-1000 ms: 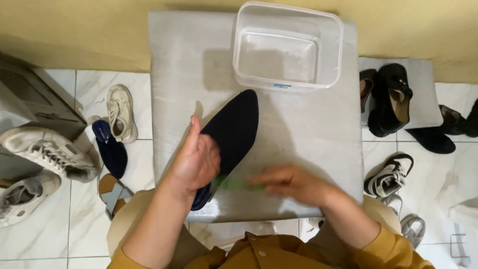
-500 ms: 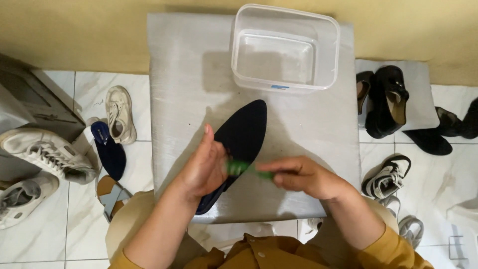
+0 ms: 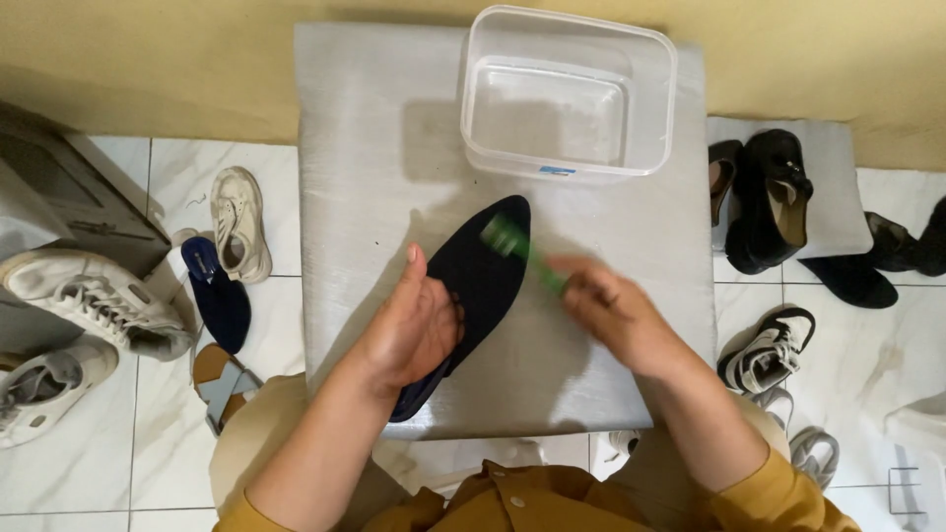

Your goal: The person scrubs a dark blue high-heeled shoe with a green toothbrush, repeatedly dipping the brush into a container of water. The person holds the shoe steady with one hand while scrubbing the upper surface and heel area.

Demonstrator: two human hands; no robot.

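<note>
**Brush on the dark shoe**

Your left hand (image 3: 414, 330) lies flat on the heel end of the dark shoe (image 3: 483, 281), its fingers (image 3: 409, 271) together and pressed on it, pinning it to the grey surface (image 3: 374, 158). The shoe lies at a slant, its toe pointing toward the clear tub (image 3: 569, 94), just short of the tub's near wall. Your right hand (image 3: 611, 315) is to the right of the shoe, its fingers clamped on the handle of a green brush (image 3: 517, 244); the brush head is blurred and sits over the shoe's toe. The tub stands at the far edge of the surface. Left of the shoe, on the floor, lie a cream sneaker (image 3: 239, 222), a blue insole (image 3: 215, 294) and white sneakers (image 3: 94, 300). Right of the shoe, off the surface, black shoes (image 3: 769, 202) stand on a grey mat (image 3: 838, 172).
</note>
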